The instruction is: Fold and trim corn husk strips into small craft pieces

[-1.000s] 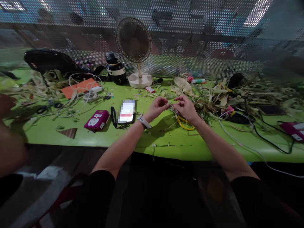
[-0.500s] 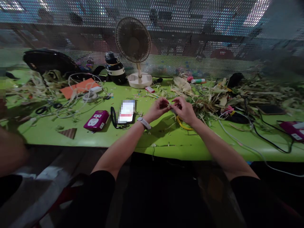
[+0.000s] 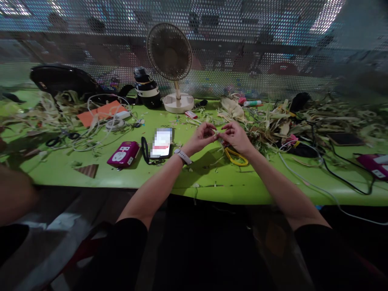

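My left hand (image 3: 202, 138), with a pale watch on its wrist, is closed in a pinch at the middle of the table. Opposite it, my right hand (image 3: 235, 138) pinches too, and the fingertips of both almost meet. Between them is a small pale piece of corn husk (image 3: 216, 135), mostly covered by the fingers. A yellow looped handle (image 3: 238, 161) lies on the table just below my right hand; the rest of that tool is hidden. Dried husk strips (image 3: 269, 129) are heaped right of my right hand. A phone (image 3: 162, 142) with a lit screen lies left of my left hand.
On the green table (image 3: 182, 173) stand a fan (image 3: 178, 103) and a black bottle (image 3: 148, 93). Leftward are a magenta box (image 3: 123, 154), black-handled scissors (image 3: 62, 138), an orange sheet (image 3: 103, 113) and cables. A white cable (image 3: 303, 180) crosses the right side. Another person's arm (image 3: 15, 194) shows at far left.
My right hand has shifted slightly, and more of the yellow handle shows below it. Both hands stay pinched together around the husk piece.
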`<state>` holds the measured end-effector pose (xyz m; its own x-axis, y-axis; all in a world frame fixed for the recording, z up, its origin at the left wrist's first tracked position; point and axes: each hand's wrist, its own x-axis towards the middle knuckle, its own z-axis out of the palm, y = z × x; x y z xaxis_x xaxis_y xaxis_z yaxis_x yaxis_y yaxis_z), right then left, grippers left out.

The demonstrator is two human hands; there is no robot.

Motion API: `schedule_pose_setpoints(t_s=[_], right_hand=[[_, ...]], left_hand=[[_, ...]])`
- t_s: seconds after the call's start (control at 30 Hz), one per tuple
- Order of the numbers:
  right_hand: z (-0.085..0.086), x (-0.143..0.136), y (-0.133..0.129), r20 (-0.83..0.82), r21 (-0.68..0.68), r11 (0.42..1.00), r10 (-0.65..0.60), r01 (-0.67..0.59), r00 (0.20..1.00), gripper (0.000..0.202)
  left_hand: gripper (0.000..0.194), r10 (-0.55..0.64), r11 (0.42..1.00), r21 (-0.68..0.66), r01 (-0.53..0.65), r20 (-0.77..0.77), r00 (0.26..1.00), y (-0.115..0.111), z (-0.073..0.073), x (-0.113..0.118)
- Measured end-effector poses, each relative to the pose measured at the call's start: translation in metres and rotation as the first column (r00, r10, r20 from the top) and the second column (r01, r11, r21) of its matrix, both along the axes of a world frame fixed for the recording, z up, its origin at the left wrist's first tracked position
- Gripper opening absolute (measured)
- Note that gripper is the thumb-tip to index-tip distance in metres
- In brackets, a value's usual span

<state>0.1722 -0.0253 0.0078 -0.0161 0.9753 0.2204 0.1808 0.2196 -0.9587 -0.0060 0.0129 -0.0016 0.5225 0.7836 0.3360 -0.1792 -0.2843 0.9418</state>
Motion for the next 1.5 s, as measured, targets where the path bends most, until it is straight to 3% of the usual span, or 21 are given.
schedule_pose_setpoints(t_s=[0.1, 0.37, 0.6, 0.7, 0.87, 1.1, 1.33, 1.5], right_hand=[[0.006, 0.002, -0.004, 0.004, -0.05, 0.998, 0.034, -0.034, 0.999, 0.053], [0.012, -0.004, -0.008, -0.028, 0.033, 0.999, 0.012, -0.011, 1.0, 0.054], [0.009, -0.002, -0.006, -0.056, -0.108, 0.992, 0.061, -0.066, 0.997, 0.048], [0.005, -0.001, -0.005, 0.021, -0.087, 0.994, 0.068, -0.066, 0.997, 0.036], [0.004, -0.002, -0.004, 0.137, 0.152, 0.981, -0.14, 0.118, 0.981, 0.021], [0.006, -0.004, -0.006, 0.186, 0.168, 0.98, -0.137, 0.106, 0.973, 0.023], [-0.001, -0.006, 0.0, 0.113, 0.169, 0.974, -0.172, 0.152, 0.979, 0.022], [-0.005, -0.007, 0.004, 0.061, 0.143, 0.972, -0.198, 0.188, 0.978, 0.023]], left_hand=[[0.05, -0.027, 0.998, 0.062, 0.026, 0.006, 1.0, 0.002, -0.002, 0.0], [0.056, -0.112, 0.989, 0.091, 0.116, -0.045, 0.993, 0.003, -0.006, 0.0], [0.057, -0.095, 0.992, 0.078, 0.097, -0.04, 0.995, 0.001, -0.005, 0.001], [0.056, -0.1, 0.995, 0.025, 0.101, -0.039, 0.994, -0.001, -0.004, 0.001], [0.044, -0.173, 0.967, -0.195, 0.165, -0.028, 0.984, -0.002, 0.001, -0.001], [0.008, -0.223, 0.865, -0.479, 0.148, -0.102, 0.97, -0.009, 0.007, -0.005], [0.005, -0.309, 0.856, -0.474, 0.208, -0.146, 0.94, -0.02, 0.008, 0.0], [0.004, -0.273, 0.842, -0.508, 0.182, -0.111, 0.956, -0.022, 0.01, 0.001]])
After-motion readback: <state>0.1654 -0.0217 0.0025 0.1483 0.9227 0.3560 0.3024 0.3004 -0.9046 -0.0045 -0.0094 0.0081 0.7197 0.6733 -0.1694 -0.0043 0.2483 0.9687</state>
